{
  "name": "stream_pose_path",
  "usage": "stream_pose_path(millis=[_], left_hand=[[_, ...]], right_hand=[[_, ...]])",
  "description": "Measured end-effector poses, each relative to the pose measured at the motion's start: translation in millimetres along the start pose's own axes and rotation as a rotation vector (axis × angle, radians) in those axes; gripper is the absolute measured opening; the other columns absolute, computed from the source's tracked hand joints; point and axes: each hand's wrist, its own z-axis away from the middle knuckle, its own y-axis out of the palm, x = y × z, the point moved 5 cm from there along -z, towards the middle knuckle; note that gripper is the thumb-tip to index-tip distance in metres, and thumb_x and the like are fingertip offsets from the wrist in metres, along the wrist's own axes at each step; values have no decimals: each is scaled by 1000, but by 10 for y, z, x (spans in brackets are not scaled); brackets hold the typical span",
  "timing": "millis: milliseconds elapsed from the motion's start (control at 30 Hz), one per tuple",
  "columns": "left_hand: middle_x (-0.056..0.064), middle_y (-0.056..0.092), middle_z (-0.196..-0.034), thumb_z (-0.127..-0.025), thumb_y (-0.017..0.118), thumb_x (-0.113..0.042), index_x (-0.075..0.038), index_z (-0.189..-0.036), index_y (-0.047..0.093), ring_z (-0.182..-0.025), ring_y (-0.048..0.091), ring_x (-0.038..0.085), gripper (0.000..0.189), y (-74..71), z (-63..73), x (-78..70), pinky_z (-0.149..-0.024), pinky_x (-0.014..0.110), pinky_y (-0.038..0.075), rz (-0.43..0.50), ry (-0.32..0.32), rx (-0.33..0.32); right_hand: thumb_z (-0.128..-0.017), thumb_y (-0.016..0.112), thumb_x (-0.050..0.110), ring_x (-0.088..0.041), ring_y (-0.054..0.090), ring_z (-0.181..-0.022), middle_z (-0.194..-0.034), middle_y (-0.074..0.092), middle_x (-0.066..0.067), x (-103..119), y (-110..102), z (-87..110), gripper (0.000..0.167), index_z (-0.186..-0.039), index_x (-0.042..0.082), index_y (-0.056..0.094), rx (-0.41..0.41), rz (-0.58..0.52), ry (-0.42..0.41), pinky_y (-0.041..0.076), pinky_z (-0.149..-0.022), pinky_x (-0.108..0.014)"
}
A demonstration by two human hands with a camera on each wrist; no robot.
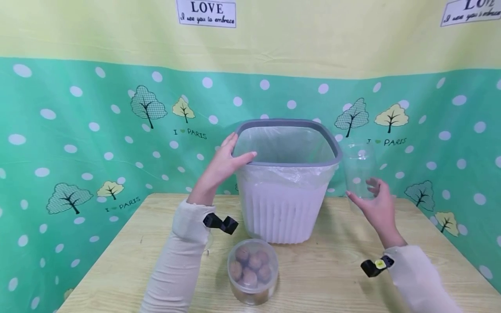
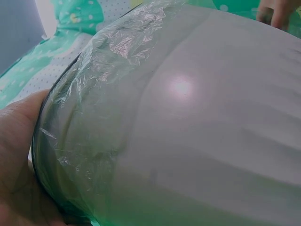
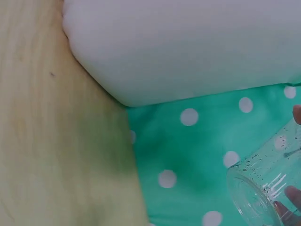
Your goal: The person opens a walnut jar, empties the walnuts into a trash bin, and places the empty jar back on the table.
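Note:
A white ribbed trash can [image 1: 282, 204] with a grey rim [image 1: 291, 123] stands upright on the table, lined with a thin clear plastic bag [image 1: 282, 145] folded over its edge. My left hand [image 1: 224, 161] grips the rim at its left corner; in the left wrist view the palm and thumb wrap that edge. To the right of the can, my right hand [image 1: 376, 208] holds a tall clear plastic cup [image 1: 358, 167] between thumb and fingers. The right wrist view shows the base of the cup [image 3: 254, 193] off the table, with small dark specks on its wall.
In front of the can sits a round clear container [image 1: 253, 297] holding several brown walnuts [image 1: 250, 266]. The wooden table [image 1: 317, 282] is backed by a green and yellow curtain [image 1: 90, 139] with dots and trees. A black camera [image 1: 220, 222] is on the left wrist.

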Motion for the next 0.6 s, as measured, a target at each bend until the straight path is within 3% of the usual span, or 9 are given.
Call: stream_pose_path(millis=[333, 600], left_hand=[[2, 4, -159, -86, 64, -39, -3, -150, 11, -143, -8, 29, 90, -10, 4, 5, -115, 47, 6, 4, -8, -3], [5, 4, -159, -86, 64, -38, -1, -150, 12, -144, -5, 30, 91, -6, -11, 3, -115, 46, 8, -9, 11, -3]], right_hand=[[-84, 71, 32, -42, 36, -128, -143, 36, -24, -316, 179, 193, 84, -143, -3, 22, 28, -201, 104, 24, -109, -53], [-86, 69, 31, -37, 31, -131, -147, 31, -20, -504, 296, 299, 83, -146, 3, 19, 68, -291, 165, 22, -110, -53]])
